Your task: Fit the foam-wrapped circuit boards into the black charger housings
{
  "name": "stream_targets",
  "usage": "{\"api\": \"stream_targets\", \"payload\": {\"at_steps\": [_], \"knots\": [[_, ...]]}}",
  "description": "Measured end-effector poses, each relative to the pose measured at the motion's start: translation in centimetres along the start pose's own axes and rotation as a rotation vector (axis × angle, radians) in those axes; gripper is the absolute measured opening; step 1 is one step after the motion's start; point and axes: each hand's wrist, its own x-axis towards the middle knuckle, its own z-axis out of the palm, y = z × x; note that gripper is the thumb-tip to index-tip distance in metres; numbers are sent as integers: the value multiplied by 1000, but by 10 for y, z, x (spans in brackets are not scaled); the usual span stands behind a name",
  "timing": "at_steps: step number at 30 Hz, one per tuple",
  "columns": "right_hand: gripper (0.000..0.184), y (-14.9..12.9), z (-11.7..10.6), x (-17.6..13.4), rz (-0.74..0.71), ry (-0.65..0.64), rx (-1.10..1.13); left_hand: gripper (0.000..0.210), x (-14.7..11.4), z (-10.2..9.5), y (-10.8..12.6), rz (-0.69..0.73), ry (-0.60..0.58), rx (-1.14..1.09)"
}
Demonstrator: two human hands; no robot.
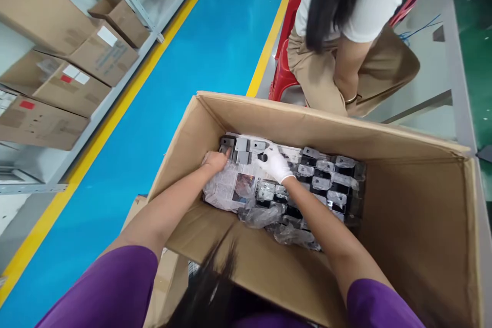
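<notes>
A few small grey blocks [242, 157] sit on newspaper [222, 187] at the left end of a big cardboard box [330, 124], close to its far wall. The left hand [216, 161] is bare and reaches to the end block, near the short left wall. The right hand [274, 165] wears a white glove, with thumb and finger curled by a grey block — I can't tell if either hand holds one. To the right, plastic-wrapped blocks [321, 183] sit tight in rows, so bare newspaper gives the most room. The box top is open — tall walls rise all around. Past the far edge, a person [371, 20] sits on a red stool [284, 74].
</notes>
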Motion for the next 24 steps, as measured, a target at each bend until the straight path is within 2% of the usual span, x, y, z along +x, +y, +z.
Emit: {"api": "stream_targets", "payload": {"at_steps": [6,10,15,17,21,24], "knots": [[28,-36,39,4,-27,5,170,51,-5,5,3,-50,7,23],[28,-42,52,8,-101,-21,251,56,-8,4,5,-39,31,36],[72,-36,51,12,-164,-78,262,56,-10,3,3,-21,65,40],[80,-36,51,10,-181,-107,240,54,-11,5,1,-11,74,36],[57,-36,54,-3,-207,-168,179,41,-17,12,0,16,98,9],[45,-32,55,-14,-208,-204,145,40,-19,16,0,17,119,-38]]}}
